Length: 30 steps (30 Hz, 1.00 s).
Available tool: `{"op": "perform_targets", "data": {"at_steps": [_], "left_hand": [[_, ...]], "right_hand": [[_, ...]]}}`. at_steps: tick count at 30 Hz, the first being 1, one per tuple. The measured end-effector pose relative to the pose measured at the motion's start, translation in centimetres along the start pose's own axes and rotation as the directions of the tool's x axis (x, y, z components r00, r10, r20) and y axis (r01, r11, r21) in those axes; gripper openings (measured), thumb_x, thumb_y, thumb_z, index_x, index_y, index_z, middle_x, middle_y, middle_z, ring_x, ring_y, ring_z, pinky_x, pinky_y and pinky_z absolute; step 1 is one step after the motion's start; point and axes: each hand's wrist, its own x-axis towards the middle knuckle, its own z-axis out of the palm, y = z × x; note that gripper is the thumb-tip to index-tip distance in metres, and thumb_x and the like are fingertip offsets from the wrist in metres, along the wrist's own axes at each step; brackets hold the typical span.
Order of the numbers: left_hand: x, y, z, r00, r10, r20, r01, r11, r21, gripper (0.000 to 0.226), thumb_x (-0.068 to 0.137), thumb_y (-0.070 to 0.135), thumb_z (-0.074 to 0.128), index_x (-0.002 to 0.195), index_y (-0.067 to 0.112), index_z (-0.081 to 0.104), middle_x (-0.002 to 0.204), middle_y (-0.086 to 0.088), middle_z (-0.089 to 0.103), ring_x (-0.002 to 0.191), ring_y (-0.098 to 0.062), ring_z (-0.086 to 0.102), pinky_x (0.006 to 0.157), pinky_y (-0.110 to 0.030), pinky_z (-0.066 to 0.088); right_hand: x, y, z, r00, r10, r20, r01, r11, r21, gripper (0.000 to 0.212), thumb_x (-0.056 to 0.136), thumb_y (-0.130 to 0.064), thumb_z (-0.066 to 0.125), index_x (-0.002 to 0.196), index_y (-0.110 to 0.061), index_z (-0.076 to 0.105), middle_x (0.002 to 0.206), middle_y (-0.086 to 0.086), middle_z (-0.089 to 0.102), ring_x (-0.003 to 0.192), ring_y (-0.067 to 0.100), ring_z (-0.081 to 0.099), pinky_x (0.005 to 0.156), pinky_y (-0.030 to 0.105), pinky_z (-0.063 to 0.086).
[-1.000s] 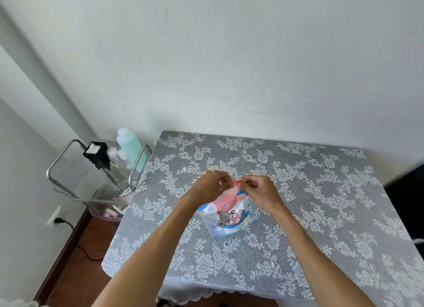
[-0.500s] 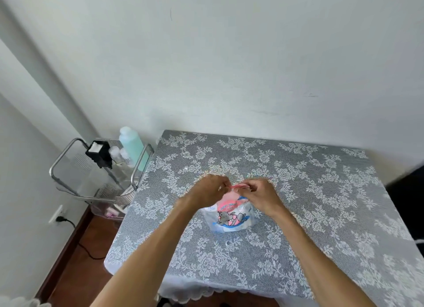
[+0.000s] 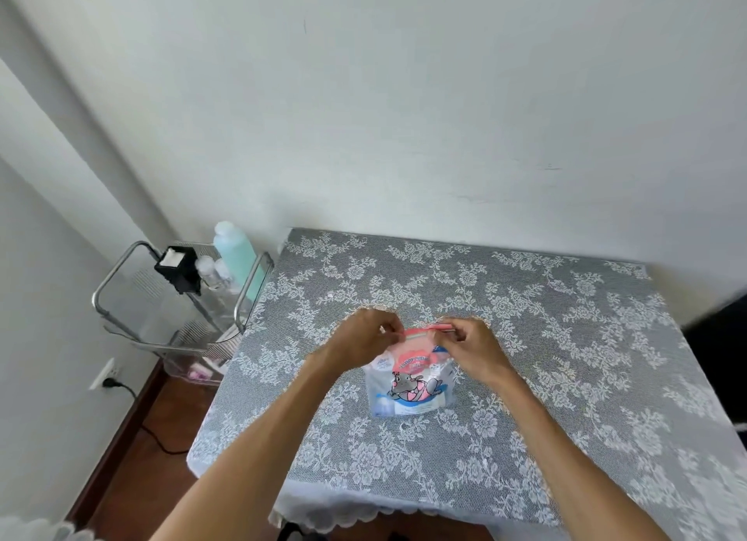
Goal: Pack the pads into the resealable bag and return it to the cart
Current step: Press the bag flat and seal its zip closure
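Bag: our resealable bag (image 3: 408,379) stands on the table (image 3: 566,358), a little left of the middle, its printed front facing us and its pink seal strip (image 3: 428,330) on top.
Pads: we cannot see any loose on the cloth; we judge they are inside the bag, though the print hides them.
Handling: we judge it light and soft, a thin film pouch that crumples and gives under a squeeze, and slick enough to slide between fingers.
Where to hold: we would take it by the stiffer strip at the top, or around the filled body once it is sealed.
Left hand: our left hand (image 3: 364,338) sits at the left end of the strip, fingers curled in narrow and pinching it.
Right hand: our right hand (image 3: 471,344) pinches the right end, thumb and fingertips tight together.
Arms: both forearms reach forward from the near edge and meet over the bag, wrists slightly raised.
Cart: the cart (image 3: 178,298) stands just beside the table's left edge, with bottles on its top shelf.
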Motion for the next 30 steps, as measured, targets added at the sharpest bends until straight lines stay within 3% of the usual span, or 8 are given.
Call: {"op": "perform_targets", "data": {"at_steps": [4, 8, 12, 15, 18, 21, 27, 30], "left_hand": [[0.3, 0.4, 0.1, 0.999, 0.033, 0.025, -0.033, 0.999, -0.015, 0.016, 0.093, 0.023, 0.063, 0.1, 0.011, 0.07, 0.096, -0.004, 0.073, 0.078, -0.012, 0.064, 0.063, -0.016, 0.045], [0.5, 0.2, -0.5, 0.999, 0.026, 0.019, -0.025, 0.996, -0.082, 0.016, 0.092, 0.023, 0.064, 0.099, 0.011, 0.072, 0.093, -0.002, 0.073, 0.078, -0.015, 0.065, 0.067, -0.024, 0.052], [0.0, -0.9, -0.3, 1.0, 0.004, 0.01, -0.002, 0.989, -0.145, 0.015, 0.094, 0.02, 0.06, 0.099, 0.01, 0.071, 0.083, 0.008, 0.066, 0.072, -0.003, 0.063, 0.064, -0.014, 0.051], [-0.2, -1.3, 0.2, 1.0, -0.024, -0.017, 0.02, 0.977, -0.211, 0.016, 0.093, 0.022, 0.062, 0.097, 0.009, 0.071, 0.083, 0.007, 0.068, 0.072, -0.001, 0.064, 0.067, -0.016, 0.053], [-0.2, -1.8, 0.7, 0.993, -0.11, -0.045, 0.089, 0.938, -0.335, 0.017, 0.091, 0.021, 0.065, 0.095, 0.007, 0.072, 0.085, -0.001, 0.07, 0.074, -0.008, 0.066, 0.069, -0.024, 0.058], [-0.2, -2.2, 1.1, 0.982, -0.179, -0.055, 0.139, 0.894, -0.426, 0.018, 0.088, 0.022, 0.069, 0.093, 0.006, 0.074, 0.081, -0.003, 0.072, 0.071, -0.008, 0.066, 0.065, -0.02, 0.056], [-0.5, -2.8, 1.3, 0.972, -0.223, -0.075, 0.167, 0.88, -0.444, 0.013, 0.082, 0.026, 0.074, 0.083, 0.014, 0.074, 0.075, -0.002, 0.072, 0.063, -0.009, 0.063, 0.059, -0.029, 0.053], [-0.3, -3.0, 1.0, 0.974, -0.222, -0.055, 0.175, 0.878, -0.445, 0.015, 0.082, 0.025, 0.074, 0.081, 0.01, 0.073, 0.075, -0.004, 0.072, 0.065, -0.012, 0.065, 0.061, -0.028, 0.055]], "right_hand": [[0.2, -0.1, 0.0, 0.998, 0.016, 0.067, -0.021, 0.997, 0.073, 0.015, 0.081, -0.022, 0.078, 0.095, -0.024, 0.073, 0.091, -0.006, 0.075, 0.082, 0.007, 0.073, 0.065, 0.016, 0.054], [0.2, -0.2, -0.2, 0.999, 0.008, 0.044, -0.013, 0.994, 0.108, 0.014, 0.08, -0.018, 0.078, 0.088, -0.028, 0.072, 0.083, -0.017, 0.072, 0.071, -0.008, 0.069, 0.057, 0.003, 0.047], [0.0, 0.3, -1.0, 1.0, 0.018, 0.018, -0.02, 0.993, 0.113, 0.011, 0.08, -0.02, 0.077, 0.087, -0.027, 0.072, 0.08, -0.016, 0.072, 0.067, -0.006, 0.069, 0.053, 0.005, 0.048], [-0.1, 0.3, -1.1, 1.0, 0.007, 0.026, -0.01, 0.992, 0.124, 0.013, 0.075, -0.032, 0.078, 0.086, -0.027, 0.073, 0.075, -0.014, 0.075, 0.068, -0.001, 0.071, 0.053, 0.009, 0.052], [0.2, 0.7, -0.9, 1.0, 0.011, 0.006, -0.011, 0.994, 0.112, 0.028, 0.067, -0.052, 0.074, 0.085, -0.03, 0.073, 0.078, -0.01, 0.077, 0.07, 0.007, 0.074, 0.058, 0.019, 0.057], [0.4, 1.6, -0.7, 0.999, 0.037, -0.014, -0.035, 0.991, 0.132, 0.048, 0.059, -0.065, 0.073, 0.086, -0.025, 0.074, 0.08, -0.004, 0.077, 0.073, 0.013, 0.075, 0.067, 0.03, 0.061], [0.0, 2.4, -1.3, 0.997, 0.07, -0.008, -0.068, 0.987, 0.146, 0.039, 0.061, -0.064, 0.074, 0.078, -0.029, 0.075, 0.076, -0.007, 0.077, 0.067, 0.012, 0.075, 0.058, 0.02, 0.057], [-0.1, 2.4, -1.1, 0.996, 0.084, 0.002, -0.083, 0.98, 0.182, 0.025, 0.064, -0.058, 0.075, 0.076, -0.036, 0.077, 0.075, -0.008, 0.077, 0.066, 0.009, 0.074, 0.054, 0.014, 0.053]]}}
